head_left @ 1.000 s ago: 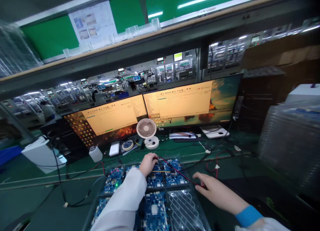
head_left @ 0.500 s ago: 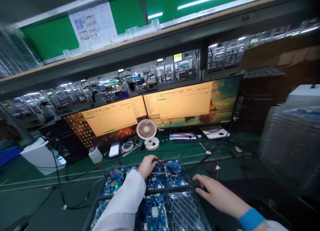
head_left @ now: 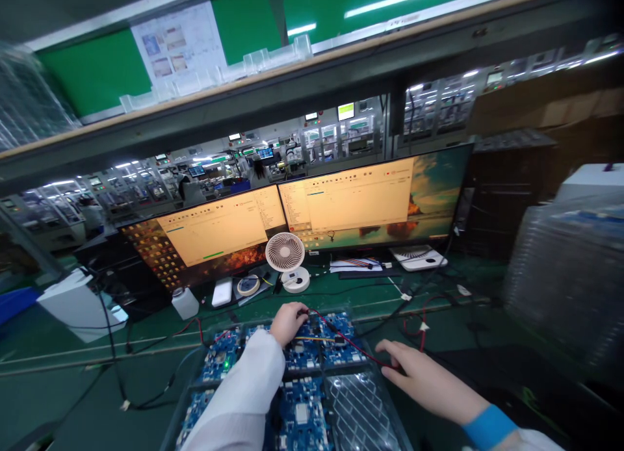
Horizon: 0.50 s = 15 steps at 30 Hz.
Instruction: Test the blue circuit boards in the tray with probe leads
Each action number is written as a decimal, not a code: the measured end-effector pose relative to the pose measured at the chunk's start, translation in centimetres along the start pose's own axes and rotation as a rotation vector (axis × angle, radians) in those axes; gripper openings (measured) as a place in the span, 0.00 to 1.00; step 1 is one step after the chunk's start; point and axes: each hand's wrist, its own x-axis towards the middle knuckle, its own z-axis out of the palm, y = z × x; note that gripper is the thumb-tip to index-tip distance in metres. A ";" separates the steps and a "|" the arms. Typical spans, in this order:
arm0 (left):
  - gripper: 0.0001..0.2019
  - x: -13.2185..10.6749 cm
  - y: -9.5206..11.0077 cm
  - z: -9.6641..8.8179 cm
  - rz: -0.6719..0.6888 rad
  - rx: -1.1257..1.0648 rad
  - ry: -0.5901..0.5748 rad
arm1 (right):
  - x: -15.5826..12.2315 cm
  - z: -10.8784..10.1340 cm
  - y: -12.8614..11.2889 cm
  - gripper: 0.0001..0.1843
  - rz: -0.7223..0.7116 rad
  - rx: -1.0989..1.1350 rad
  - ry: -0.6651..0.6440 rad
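Observation:
My left hand point(head_left: 288, 322) is closed over the end of a red wire point(head_left: 348, 348) at the far edge of a blue circuit board point(head_left: 319, 347). Several such boards sit in a clear plastic tray point(head_left: 363, 409) in front of me. My right hand point(head_left: 414, 373) lies flat with fingers stretched out on the tray's right edge, beside the red wire. Whether its fingertips press anything is hidden. One board point(head_left: 221, 361) at the left shows a small green light.
Two lit monitors point(head_left: 312, 217) stand at the back of the green bench, with a small white fan point(head_left: 286, 256), a tape roll point(head_left: 248, 284) and a white bottle point(head_left: 185, 302) before them. Stacked clear trays point(head_left: 565, 282) rise at the right. Black cables point(head_left: 117, 366) trail left.
Both hands stay almost where they were. The view has shifted slightly; the right hand slid a little nearer along the tray edge.

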 end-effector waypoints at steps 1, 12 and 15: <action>0.08 0.0 0.0 0.0 -0.001 0.001 0.002 | 0.1 0.0 0.0 0.15 0.002 -0.001 0.000; 0.08 -0.8 -0.3 -0.1 0.044 -0.005 0.012 | 0.3 0.4 0.3 0.15 0.003 0.010 0.001; 0.08 -0.6 -0.3 -0.1 0.049 0.008 -0.006 | 0.3 0.5 0.4 0.15 0.004 0.016 -0.007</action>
